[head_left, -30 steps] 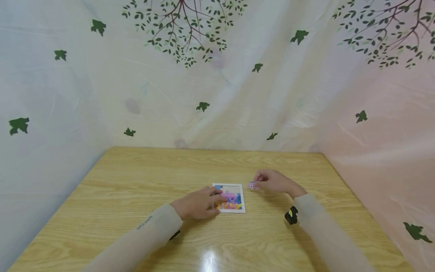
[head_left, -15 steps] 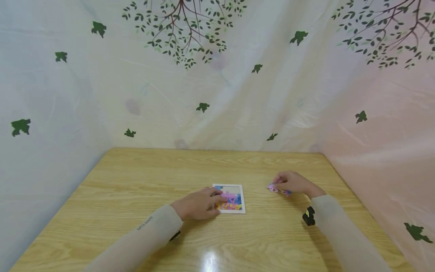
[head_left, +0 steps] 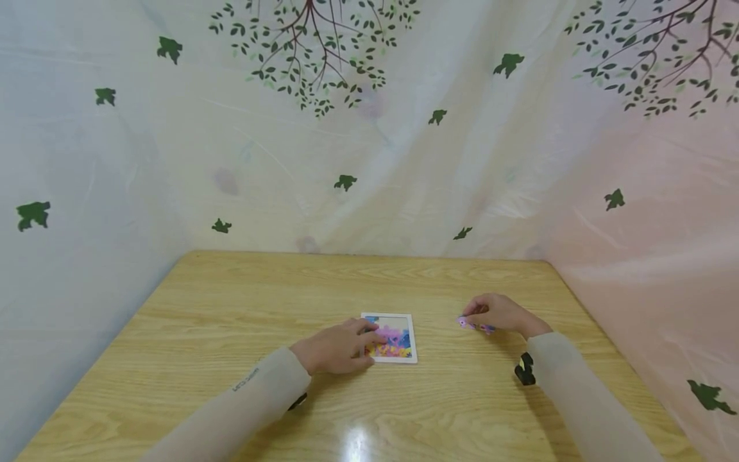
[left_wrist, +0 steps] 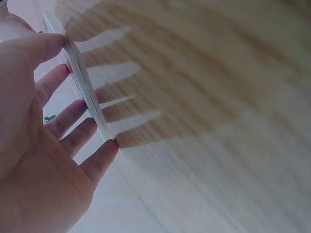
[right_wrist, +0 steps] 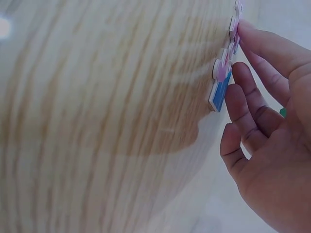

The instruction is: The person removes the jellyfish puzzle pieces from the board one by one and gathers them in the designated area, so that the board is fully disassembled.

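A white-framed jigsaw puzzle (head_left: 395,344) lies on the table, its picture pink, blue and yellow, with a bare pale area along the top. Over its left side rests my left hand (head_left: 340,346), fingers spread. In the left wrist view the thumb and fingertips touch the edge of the board (left_wrist: 86,80). To the right of the frame, my right hand (head_left: 499,312) pinches a pink puzzle piece (head_left: 462,321) low at the tabletop. More pieces, pink and blue (right_wrist: 221,85), lie beneath that hand; its fingers partly hide them in the head view.
The wooden table (head_left: 277,282) extends around both hands. Behind and at the sides hang pale curtains (head_left: 277,160) printed with branches and green leaves. A black wrist device (head_left: 525,369) sits below the right sleeve.
My right hand has moved right, away from the frame, carrying the pink piece to the other pieces, then nearly stopped. The left hand has stayed on the frame.
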Motion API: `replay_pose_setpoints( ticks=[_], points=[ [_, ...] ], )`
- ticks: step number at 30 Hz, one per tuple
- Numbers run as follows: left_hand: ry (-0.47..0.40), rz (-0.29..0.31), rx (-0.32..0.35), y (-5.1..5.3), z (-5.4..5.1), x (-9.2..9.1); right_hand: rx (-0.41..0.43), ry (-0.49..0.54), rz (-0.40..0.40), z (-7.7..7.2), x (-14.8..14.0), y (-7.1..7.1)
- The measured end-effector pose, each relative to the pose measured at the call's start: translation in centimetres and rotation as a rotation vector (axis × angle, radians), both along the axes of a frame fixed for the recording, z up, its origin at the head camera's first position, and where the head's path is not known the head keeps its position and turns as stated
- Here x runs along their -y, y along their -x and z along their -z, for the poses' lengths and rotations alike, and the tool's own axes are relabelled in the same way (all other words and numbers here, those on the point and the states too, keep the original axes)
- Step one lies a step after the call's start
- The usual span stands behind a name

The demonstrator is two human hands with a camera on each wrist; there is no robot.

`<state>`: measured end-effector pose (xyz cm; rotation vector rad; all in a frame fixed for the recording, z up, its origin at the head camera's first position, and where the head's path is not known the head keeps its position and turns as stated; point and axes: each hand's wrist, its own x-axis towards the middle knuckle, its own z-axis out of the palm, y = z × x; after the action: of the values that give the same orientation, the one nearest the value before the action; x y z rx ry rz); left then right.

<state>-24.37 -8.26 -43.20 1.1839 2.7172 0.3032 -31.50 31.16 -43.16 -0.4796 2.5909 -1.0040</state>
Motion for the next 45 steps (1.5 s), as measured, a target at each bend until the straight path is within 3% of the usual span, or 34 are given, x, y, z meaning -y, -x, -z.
replay_pose_setpoints(
  ticks=[8,17,22,29,36,45],
  points=[
    [-0.043,0.031,-0.008,0.0,-0.1,-0.1,0.018,0.04,-0.003,-0.4,-0.1,-0.4],
    [-0.063,0.006,0.033,0.0,0.1,-0.1,-0.129,-0.048,-0.019,-0.8,0.6,0.2],
    [-0.046,0.043,-0.037,-0.6,0.1,0.0,-0.149,-0.048,-0.028,-1.0,1.9,0.2],
    [-0.006,0.184,-0.212,-1.7,0.0,0.0,-0.151,-0.066,-0.048,-1.4,4.1,-0.2],
    [0.004,0.181,-0.264,-2.1,0.2,0.0,-0.114,-0.015,-0.089,-1.1,6.1,-0.1],
    [0.068,0.177,-0.306,-2.2,0.3,0.0,-0.217,-0.042,-0.209,-0.8,9.5,0.3]
  ],
)
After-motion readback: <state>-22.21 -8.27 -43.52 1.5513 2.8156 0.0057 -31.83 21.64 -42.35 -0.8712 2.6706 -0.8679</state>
